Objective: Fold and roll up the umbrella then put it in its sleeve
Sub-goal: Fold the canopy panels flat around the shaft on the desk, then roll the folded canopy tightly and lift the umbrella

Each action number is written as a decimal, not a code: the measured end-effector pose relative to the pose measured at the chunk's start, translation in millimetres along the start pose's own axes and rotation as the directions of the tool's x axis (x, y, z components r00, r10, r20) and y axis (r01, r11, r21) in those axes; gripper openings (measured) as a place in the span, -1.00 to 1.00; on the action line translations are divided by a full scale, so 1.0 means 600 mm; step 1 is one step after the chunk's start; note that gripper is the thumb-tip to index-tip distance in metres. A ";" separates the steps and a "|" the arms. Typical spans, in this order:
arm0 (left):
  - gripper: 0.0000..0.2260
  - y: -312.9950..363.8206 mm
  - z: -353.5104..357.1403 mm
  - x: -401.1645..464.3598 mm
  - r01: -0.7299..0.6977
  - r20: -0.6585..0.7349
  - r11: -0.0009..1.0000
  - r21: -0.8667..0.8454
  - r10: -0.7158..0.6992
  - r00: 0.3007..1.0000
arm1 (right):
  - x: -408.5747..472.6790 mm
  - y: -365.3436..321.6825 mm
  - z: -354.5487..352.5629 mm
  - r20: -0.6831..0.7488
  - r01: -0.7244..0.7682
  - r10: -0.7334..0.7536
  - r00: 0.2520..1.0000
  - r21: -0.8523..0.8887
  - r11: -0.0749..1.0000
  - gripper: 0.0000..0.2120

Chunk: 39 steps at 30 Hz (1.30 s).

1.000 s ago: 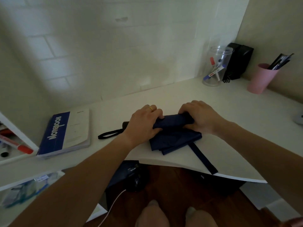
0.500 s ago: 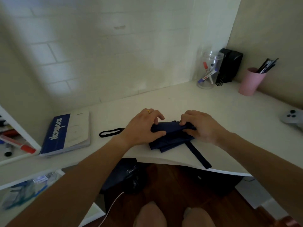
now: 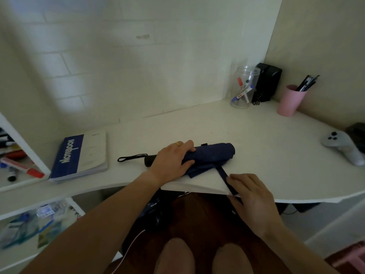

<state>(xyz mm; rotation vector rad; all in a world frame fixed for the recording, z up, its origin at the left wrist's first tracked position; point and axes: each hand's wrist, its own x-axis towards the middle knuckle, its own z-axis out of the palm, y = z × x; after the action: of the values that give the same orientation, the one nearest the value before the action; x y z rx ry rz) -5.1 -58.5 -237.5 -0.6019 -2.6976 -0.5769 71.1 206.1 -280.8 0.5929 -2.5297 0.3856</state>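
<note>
A navy folding umbrella (image 3: 213, 153) lies rolled along the white desk (image 3: 246, 133), its black handle and wrist loop (image 3: 131, 157) pointing left. My left hand (image 3: 171, 160) grips the rolled canopy near the handle end and holds it down. From the roll a navy closing strap (image 3: 223, 174) runs toward the desk's front edge. My right hand (image 3: 250, 196) is at that edge and pinches the strap's free end between thumb and fingers. No sleeve can be made out.
A blue and white notebook (image 3: 81, 155) lies at the left. At the back right stand a clear jar of pens (image 3: 244, 88), a black box (image 3: 266, 82) and a pink pen cup (image 3: 289, 101). A grey controller (image 3: 343, 145) lies at the right edge.
My right hand has left the canopy and come back to the desk's front edge, taking hold of the strap. The umbrella now lies more tightly rolled under my left hand.
</note>
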 end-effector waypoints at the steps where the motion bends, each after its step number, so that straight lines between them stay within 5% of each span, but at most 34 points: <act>1: -0.75 0.005 0.001 0.000 0.003 -0.010 1.000 0.006 -0.003 1.000 | 0.000 -0.006 0.002 -0.014 0.026 -0.026 1.000 -0.006 1.000 -0.58; 12: -0.71 0.049 0.011 0.002 -0.056 -0.016 0.998 0.020 0.056 0.998 | 0.014 -0.025 -0.023 0.028 0.279 -0.279 0.960 0.008 0.960 -0.83; 24: -0.91 0.067 -0.001 -0.037 -0.120 0.034 0.983 -0.138 0.125 0.992 | 0.085 -0.032 -0.095 -0.102 0.195 -0.175 0.979 0.250 0.948 -0.92; 28: -0.83 0.066 -0.009 -0.029 -0.076 0.081 0.982 -0.174 0.091 0.993 | 0.100 -0.030 -0.099 -0.114 0.184 -0.159 0.981 0.262 0.947 -0.92; 32: -0.42 0.063 -0.026 0.000 0.039 0.236 0.985 -0.166 0.001 0.972 | 0.083 -0.032 -0.095 -0.135 0.164 -0.125 0.983 0.339 0.926 -0.90; 35: -0.53 0.061 -0.020 0.011 -0.008 0.364 0.998 -0.063 0.030 0.931 | 0.062 -0.032 -0.096 -0.166 0.150 -0.095 0.982 0.365 0.919 -0.90; 39: -0.61 0.060 -0.009 0.001 0.000 0.317 0.994 -0.108 0.035 0.948 | 0.057 -0.028 -0.101 -0.162 0.121 -0.055 0.985 0.434 0.893 -0.90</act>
<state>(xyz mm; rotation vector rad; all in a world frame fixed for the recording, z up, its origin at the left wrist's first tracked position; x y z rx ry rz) 12.0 -30.7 -221.4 -0.8099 -2.9717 -0.6735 77.9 202.9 -209.5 0.8115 -2.2697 0.9520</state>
